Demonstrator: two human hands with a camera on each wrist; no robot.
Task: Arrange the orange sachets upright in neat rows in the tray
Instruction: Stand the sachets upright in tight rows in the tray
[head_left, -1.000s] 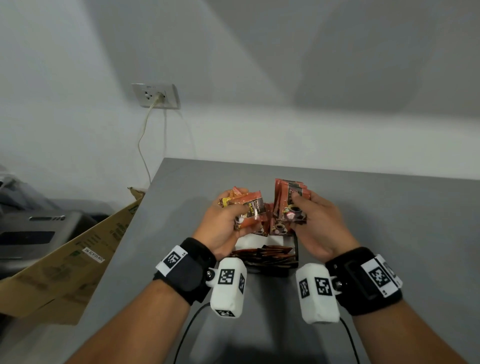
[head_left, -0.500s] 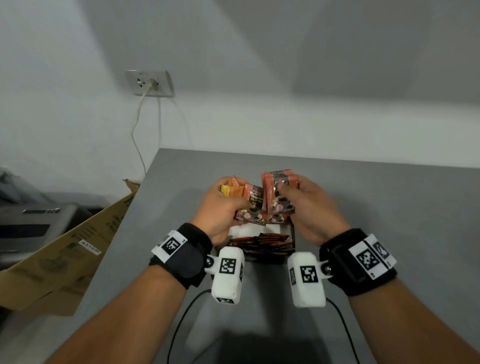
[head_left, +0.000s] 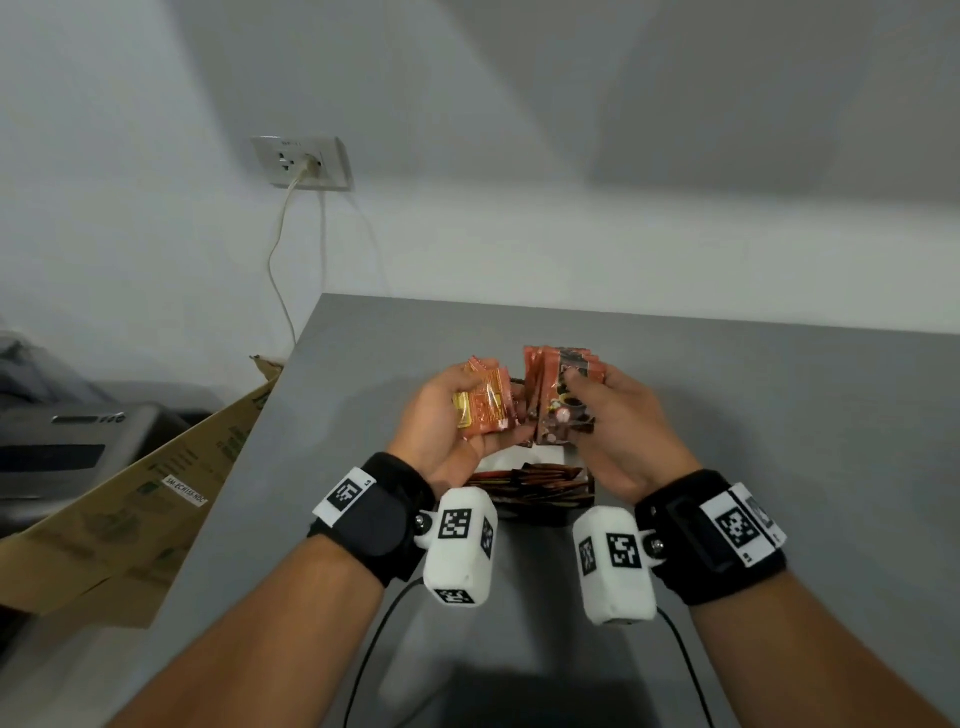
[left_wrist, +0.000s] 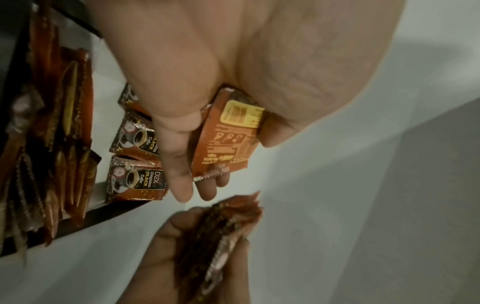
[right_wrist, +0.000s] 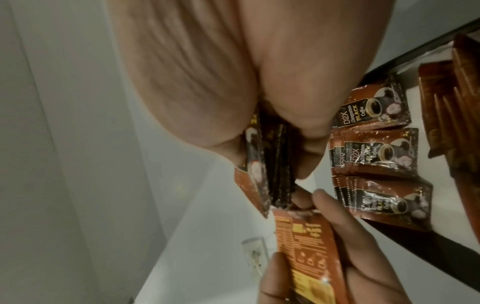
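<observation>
Both hands are up over the tray (head_left: 535, 506) at the centre of the frame. The left hand (head_left: 441, 421) grips a few orange sachets (head_left: 485, 410) back side up; the right hand (head_left: 623, 431) clamps a thicker stack (head_left: 561, 400), faces outward. It looks like the sorting step: squaring bundles before slotting them in. Next comes lowering a bundle upright beside the row already standing (left_wrist: 64, 144). Loose packs lying in the tray (right_wrist: 376, 156) read "D2X BLACK Coffee". All sits on the grey tabletop (head_left: 779, 415).
</observation>
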